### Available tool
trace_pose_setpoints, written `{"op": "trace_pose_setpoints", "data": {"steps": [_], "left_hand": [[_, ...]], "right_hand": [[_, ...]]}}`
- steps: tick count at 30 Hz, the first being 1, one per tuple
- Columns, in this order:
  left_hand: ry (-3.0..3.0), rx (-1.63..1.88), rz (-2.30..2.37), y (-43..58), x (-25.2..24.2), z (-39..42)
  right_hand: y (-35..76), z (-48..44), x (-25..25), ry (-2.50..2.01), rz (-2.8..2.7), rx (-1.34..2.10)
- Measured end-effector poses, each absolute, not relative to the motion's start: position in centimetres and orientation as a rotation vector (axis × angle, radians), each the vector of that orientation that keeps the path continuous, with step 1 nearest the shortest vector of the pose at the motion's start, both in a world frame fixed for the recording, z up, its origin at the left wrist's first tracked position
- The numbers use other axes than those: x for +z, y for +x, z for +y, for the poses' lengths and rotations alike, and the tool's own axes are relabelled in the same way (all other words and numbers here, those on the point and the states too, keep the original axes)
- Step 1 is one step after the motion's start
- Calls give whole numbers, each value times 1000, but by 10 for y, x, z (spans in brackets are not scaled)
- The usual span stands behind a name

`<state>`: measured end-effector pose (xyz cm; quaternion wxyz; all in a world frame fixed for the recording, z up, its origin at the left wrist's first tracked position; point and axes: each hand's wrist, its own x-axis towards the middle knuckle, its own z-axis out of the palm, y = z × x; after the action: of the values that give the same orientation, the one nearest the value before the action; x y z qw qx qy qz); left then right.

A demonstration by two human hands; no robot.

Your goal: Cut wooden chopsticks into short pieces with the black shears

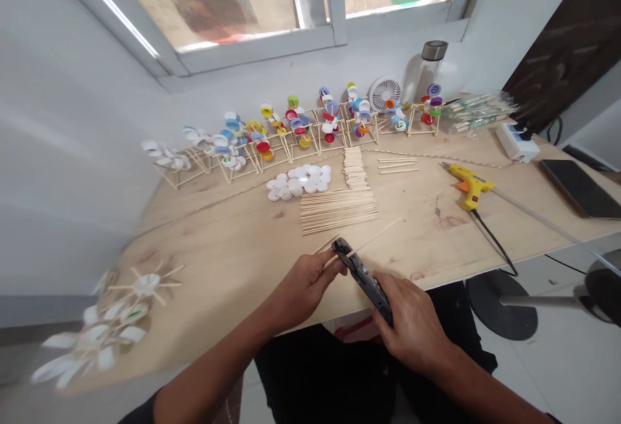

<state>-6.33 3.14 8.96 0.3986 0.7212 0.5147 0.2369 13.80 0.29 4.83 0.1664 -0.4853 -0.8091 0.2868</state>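
Observation:
My right hand (412, 320) is wrapped round the handles of dark pliers (367, 281), above the near edge of the table. My left hand (308, 285) pinches a thin wooden stick (378, 236), which runs across the head of the pliers and sticks out to the right. Whether the jaws are tight on the stick cannot be made out. A second length of stick shows above my left fingertips. Just beyond my hands lies a row of long wooden sticks (339, 212), with a stack of short cut sticks (356, 168) behind it.
White bottle caps (295, 183) lie left of the sticks. Several stick-and-cap models (301, 127) line the wall. A yellow glue gun (470, 186), a phone (582, 188) and a power strip (517, 142) are on the right. Spoked wheels (145, 283) sit at the left.

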Motion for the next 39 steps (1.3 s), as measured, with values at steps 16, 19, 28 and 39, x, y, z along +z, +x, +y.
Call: {"op": "trace_pose_setpoints", "data": {"steps": [16, 19, 28, 39], "left_hand": [[914, 504, 867, -71, 82, 40], [881, 498, 851, -72, 78, 42], [1443, 537, 1180, -69, 76, 47], [2575, 666, 1643, -63, 57, 35]], "right_hand": [[139, 9, 48, -1337, -2326, 891], [138, 11, 46, -1354, -2321, 883], [131, 19, 40, -1428, -2343, 832], [128, 27, 30, -1333, -2271, 871]]}}
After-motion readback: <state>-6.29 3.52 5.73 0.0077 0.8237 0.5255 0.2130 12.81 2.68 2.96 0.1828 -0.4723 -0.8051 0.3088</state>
